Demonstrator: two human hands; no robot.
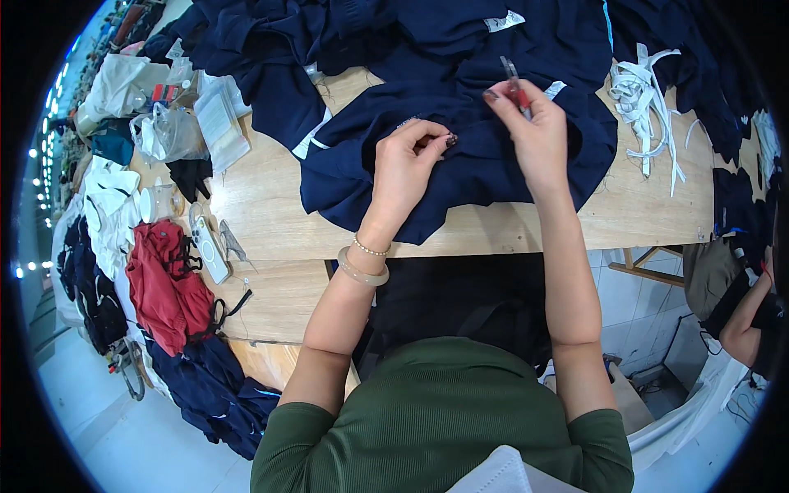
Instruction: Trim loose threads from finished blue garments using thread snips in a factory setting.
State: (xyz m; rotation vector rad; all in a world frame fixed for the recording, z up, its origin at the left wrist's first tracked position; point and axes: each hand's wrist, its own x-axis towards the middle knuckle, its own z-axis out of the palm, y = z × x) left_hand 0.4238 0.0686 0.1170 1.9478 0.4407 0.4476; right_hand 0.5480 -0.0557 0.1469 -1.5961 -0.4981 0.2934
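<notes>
A navy blue garment (485, 164) lies spread on the wooden table in front of me. My left hand (403, 164) is closed in a pinch over the middle of it, fingertips at the fabric; what exactly they pinch is too small to make out. To the right and a little farther, my right hand (534, 123) is raised above the cloth. It grips a small tool with a red part and a slim grey end, apparently thread snips (511, 72), pointing away from me. A white label (556, 89) shows on the cloth beside that hand.
More navy garments (370, 33) pile along the far side. White strips (645, 99) lie at the right. On the left are plastic bags (168, 131), a phone (209, 251), glasses (233, 241) and a red bag (164, 283). Another person's arm (749, 316) shows at the right edge.
</notes>
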